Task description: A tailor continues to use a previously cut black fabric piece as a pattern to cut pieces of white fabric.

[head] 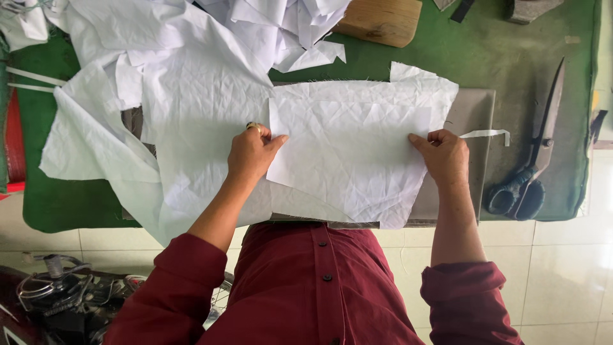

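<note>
Both hands press flat, fingers spread, on a crumpled white rectangular fabric piece (348, 150) atop a grey board (469, 121): left hand (252, 155) at its left edge, right hand (445, 156) at right. Large black-handled metal shears (530, 166) lie nearby w/ green felt tabletop (504, 51) beneath.

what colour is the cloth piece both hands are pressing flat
White, plain and creased; the cloth piece lies under the left hand and right hand, head view.
</note>
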